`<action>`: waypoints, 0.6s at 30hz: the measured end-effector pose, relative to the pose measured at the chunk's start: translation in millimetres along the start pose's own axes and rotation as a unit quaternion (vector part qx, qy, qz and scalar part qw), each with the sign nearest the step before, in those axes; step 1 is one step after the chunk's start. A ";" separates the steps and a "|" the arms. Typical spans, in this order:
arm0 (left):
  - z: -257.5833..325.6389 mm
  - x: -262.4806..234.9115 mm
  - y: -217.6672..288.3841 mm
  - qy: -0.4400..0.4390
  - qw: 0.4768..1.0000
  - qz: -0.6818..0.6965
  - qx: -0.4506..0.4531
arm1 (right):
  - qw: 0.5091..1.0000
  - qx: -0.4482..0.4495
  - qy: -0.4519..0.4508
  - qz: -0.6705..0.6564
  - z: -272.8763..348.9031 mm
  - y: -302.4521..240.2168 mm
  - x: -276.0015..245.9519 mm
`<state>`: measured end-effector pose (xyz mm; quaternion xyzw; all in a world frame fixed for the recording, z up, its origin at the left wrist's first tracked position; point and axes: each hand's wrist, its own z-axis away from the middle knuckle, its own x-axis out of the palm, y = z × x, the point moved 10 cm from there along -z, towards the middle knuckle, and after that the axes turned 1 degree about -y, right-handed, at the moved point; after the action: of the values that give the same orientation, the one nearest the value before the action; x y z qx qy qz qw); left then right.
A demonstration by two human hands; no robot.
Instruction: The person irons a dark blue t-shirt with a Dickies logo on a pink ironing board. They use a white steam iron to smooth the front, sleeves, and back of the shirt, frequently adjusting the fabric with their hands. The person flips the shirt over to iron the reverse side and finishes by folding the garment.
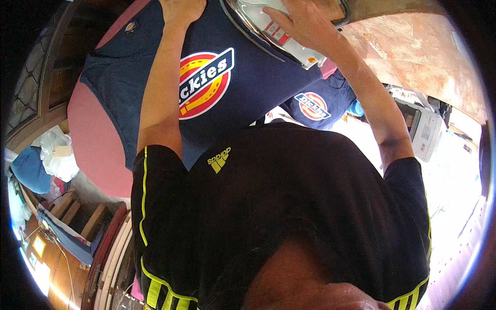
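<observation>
A navy T-shirt [248,77] with a round red, yellow and white printed badge is spread over a pink padded ironing surface [98,139]. My left hand [183,9] rests on the shirt's far part; its fingers are cut off by the upper edge of the view. At the upper right of the shirt, a white iron [258,23] with a shiny metal base lies on the fabric. My right hand [307,28] is closed around the iron's upper part, thumb along its near side; the handle itself is mostly hidden.
Another navy garment [312,108] with a similar badge lies just right of the ironing surface. A grey box-shaped device [426,134] stands farther right. Down at the left are a white plastic bag [57,155], a blue rounded bundle [31,170] and a wooden frame [77,217].
</observation>
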<state>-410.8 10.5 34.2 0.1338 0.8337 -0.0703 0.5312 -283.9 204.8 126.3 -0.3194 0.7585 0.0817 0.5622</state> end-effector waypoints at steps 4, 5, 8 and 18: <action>2.6 6.5 -9.2 -0.005 1.000 -0.004 -0.003 | 0.994 0.085 -0.063 -0.038 31.9 -22.8 -9.3; 0.7 5.5 -6.7 -0.002 1.000 -0.004 0.000 | 0.991 0.100 -0.065 -0.053 48.5 -28.4 -15.0; 0.4 0.4 -2.8 -0.001 1.000 -0.004 0.002 | 0.978 0.161 -0.080 -0.104 109.9 -34.9 -18.7; 1.0 -10.8 5.7 -0.041 0.999 0.006 -0.005 | 0.955 0.290 -0.051 -0.043 160.8 0.6 -42.6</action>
<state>-403.9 14.1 43.7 0.1330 0.8109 -0.0684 0.5658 -148.4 299.6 107.7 -0.1699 0.7058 -0.1498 0.6712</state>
